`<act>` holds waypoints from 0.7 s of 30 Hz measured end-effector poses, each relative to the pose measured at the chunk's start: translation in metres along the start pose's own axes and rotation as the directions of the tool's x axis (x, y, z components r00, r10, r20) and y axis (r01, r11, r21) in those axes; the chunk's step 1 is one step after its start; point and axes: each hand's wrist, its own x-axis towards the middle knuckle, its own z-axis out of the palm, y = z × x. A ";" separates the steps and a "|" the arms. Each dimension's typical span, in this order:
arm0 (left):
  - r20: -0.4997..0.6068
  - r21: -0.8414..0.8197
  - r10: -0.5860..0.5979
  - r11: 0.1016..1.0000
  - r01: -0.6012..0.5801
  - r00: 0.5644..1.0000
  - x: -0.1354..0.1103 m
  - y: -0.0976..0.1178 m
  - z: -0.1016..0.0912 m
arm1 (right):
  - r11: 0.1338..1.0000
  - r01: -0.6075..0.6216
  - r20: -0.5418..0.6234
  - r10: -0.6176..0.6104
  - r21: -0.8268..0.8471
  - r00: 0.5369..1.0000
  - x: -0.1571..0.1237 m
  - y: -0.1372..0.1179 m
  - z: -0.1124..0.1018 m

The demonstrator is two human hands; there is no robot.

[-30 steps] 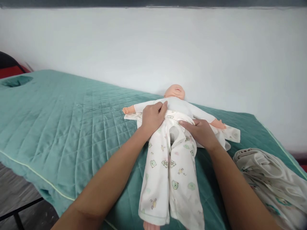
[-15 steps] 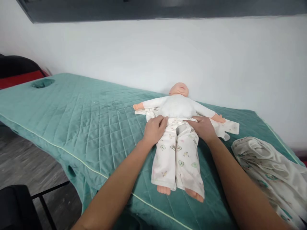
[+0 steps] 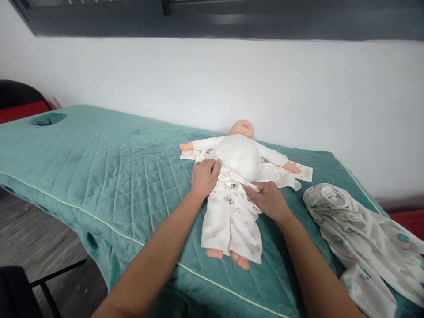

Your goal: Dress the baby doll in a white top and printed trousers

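Observation:
A baby doll (image 3: 239,152) with a white cloth body lies on its back, arms spread and feet toward me. Printed white baby pants (image 3: 220,221) cover its legs, with the toes showing below the hems. My left hand (image 3: 204,177) grips the waistband on the left side, fingers curled over the edge. On the other side, my right hand (image 3: 267,199) pinches the waistband and holds it out from the doll's belly. A printed baby shirt (image 3: 281,176) lies spread beneath the doll's back and arms.
Green quilted cover (image 3: 132,185) drapes the bed, which has a face hole (image 3: 49,118) at the far left. A heap of printed white baby clothes (image 3: 357,234) lies at right. The wall (image 3: 165,84) runs behind; a dark chair (image 3: 16,291) stands at lower left.
My right hand has drawn its side of the waistband down and outward from the belly. The doll's legs have come closer together, and the camera view has shifted slightly.

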 end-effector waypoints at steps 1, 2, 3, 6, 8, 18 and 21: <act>0.001 -0.024 -0.011 1.000 0.011 1.000 0.000 0.000 0.000 | 1.000 0.003 0.022 -0.003 0.016 1.000 0.000 0.000 0.000; 0.004 -0.058 -0.027 0.998 0.028 1.000 0.000 0.000 0.000 | 0.999 0.001 0.032 -0.002 0.034 0.999 0.000 0.000 0.001; 0.012 -0.100 -0.050 0.994 0.051 0.999 0.001 0.001 0.000 | 0.999 -0.002 0.028 0.000 0.053 1.000 0.001 0.001 0.002; 0.073 -0.241 -0.134 0.959 0.148 0.988 0.000 0.004 -0.004 | 0.996 0.003 -0.007 -0.003 0.088 1.000 0.005 0.006 0.004; 0.148 -0.324 -0.191 0.918 0.230 0.970 0.000 0.006 -0.009 | 0.995 0.007 -0.026 -0.004 0.099 1.000 0.006 0.009 0.006; 0.410 -0.704 -0.075 0.608 0.367 0.909 0.003 -0.006 -0.015 | 0.990 0.012 -0.185 0.014 0.138 0.983 0.012 0.019 0.004; 0.405 -0.725 -0.023 0.601 0.337 0.914 0.006 -0.006 -0.013 | 0.990 0.010 -0.224 0.021 0.139 0.974 0.014 0.021 0.004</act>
